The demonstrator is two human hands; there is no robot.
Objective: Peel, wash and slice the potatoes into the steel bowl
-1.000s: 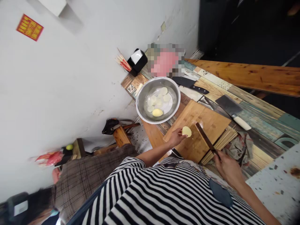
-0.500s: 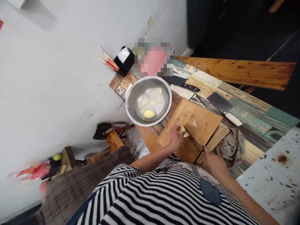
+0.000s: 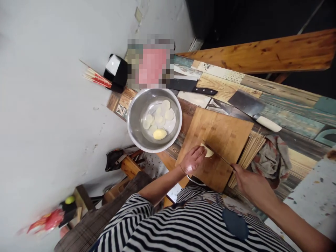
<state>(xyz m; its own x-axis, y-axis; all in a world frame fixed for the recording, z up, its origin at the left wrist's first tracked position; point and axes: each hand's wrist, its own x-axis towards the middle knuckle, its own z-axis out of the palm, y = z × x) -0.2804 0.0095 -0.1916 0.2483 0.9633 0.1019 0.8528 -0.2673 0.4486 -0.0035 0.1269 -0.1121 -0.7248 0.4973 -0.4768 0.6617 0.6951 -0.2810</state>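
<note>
My left hand [image 3: 193,160] has its fingers closed on a pale yellow potato piece [image 3: 209,151] on the wooden cutting board [image 3: 223,129]. In my right hand [image 3: 245,178] is the handle of a thin knife [image 3: 219,156], seen nearly edge-on; its blade reaches across the board to the potato. Beyond the board, to the left, a steel bowl [image 3: 132,131] holds several pale round slices [image 3: 169,114] and one whole peeled potato [image 3: 160,134].
A black-handled cleaver [image 3: 183,84] and a white-handled cleaver [image 3: 246,103] lie behind the board. Wooden skewers [image 3: 249,152] and a crumpled cloth [image 3: 274,157] sit at its right. A black holder [image 3: 120,75] stands by the wall, beside a blurred pink area.
The view has shifted and turned, so the table appears larger. Both hands remain at the board, and more of the potato piece's pale cut face shows beside the blade.
</note>
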